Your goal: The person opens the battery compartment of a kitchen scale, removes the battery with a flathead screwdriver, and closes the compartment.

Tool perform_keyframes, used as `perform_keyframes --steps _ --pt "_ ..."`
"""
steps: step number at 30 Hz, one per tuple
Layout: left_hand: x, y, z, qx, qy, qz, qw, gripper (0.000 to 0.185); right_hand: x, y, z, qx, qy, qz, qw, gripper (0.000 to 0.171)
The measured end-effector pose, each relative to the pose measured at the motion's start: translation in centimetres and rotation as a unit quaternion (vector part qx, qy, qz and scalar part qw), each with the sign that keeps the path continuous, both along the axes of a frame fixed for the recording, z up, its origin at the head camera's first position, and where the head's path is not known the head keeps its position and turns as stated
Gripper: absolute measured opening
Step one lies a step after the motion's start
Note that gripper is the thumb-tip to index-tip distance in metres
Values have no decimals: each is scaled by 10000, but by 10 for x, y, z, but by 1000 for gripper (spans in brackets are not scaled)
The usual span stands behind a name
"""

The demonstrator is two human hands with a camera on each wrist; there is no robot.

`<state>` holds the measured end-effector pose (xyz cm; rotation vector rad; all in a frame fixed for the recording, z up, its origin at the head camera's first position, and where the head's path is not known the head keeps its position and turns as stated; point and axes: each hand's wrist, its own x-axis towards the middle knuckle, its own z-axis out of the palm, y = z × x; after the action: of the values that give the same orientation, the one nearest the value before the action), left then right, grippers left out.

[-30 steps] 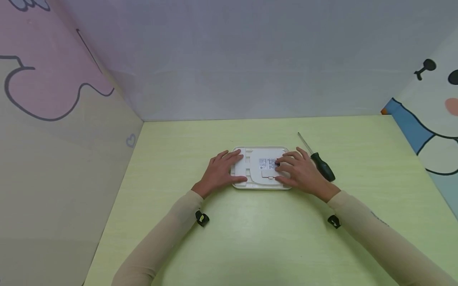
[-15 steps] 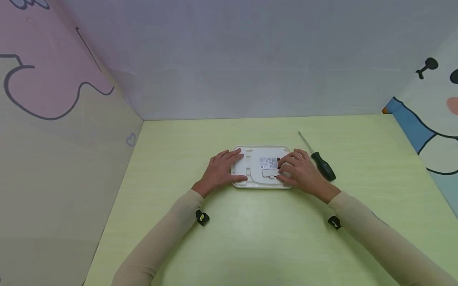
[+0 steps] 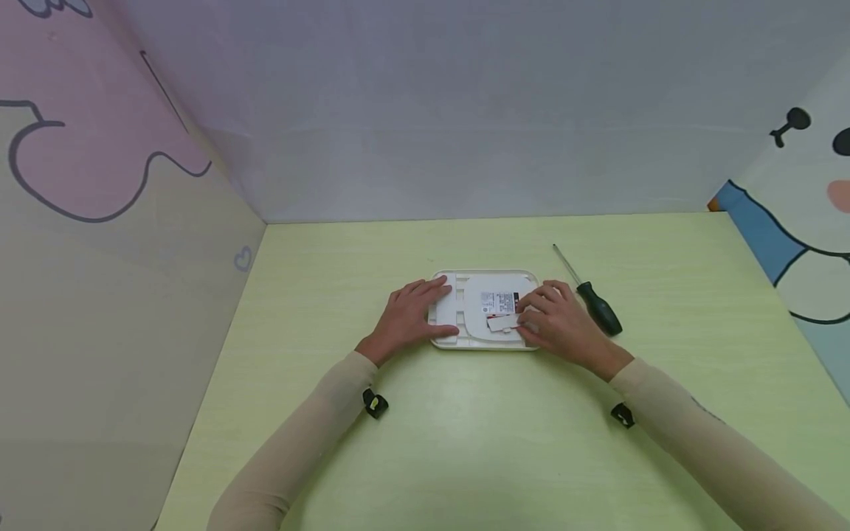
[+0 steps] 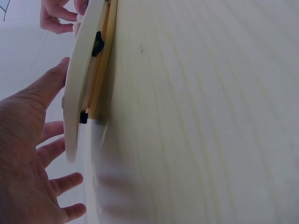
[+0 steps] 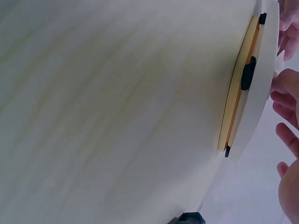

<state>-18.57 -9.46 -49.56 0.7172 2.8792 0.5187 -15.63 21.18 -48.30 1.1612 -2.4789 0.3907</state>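
Note:
A white device (image 3: 494,282) with rounded corners lies flat on the table, its printed label (image 3: 496,301) facing up. My left hand (image 3: 413,316) rests on its left end, fingers spread and thumb along the near side. With the right hand (image 3: 564,324) I pinch the right end of a small white cover (image 3: 502,323), which sits tilted over its slot below the label. A dark red line shows along the slot's upper edge. In the left wrist view, black pieces (image 4: 98,44) show under the device's rim (image 4: 77,88). My right fingertips partly hide the cover.
A screwdriver (image 3: 600,310) with a dark green handle lies right beside my right hand, its shaft pointing to the back wall (image 3: 425,147). The pale green table (image 3: 425,442) meets a left wall (image 3: 119,310) with cartoon drawings.
The small cover has gone from lying flat in the device to tilted, its right end lifted. My right fingers have drawn together on it; my left hand stays put.

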Motion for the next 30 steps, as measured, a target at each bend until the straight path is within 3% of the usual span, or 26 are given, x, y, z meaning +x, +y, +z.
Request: perform_keyframes --steps 16,30 --pt "0 -1 -2 6 45 -12 10000 85 1 -4 -4 -208 479 55 9986 16" --pt "1 0 -1 60 -18 -22 10000 86 1 -3 -4 73 902 71 9959 7"
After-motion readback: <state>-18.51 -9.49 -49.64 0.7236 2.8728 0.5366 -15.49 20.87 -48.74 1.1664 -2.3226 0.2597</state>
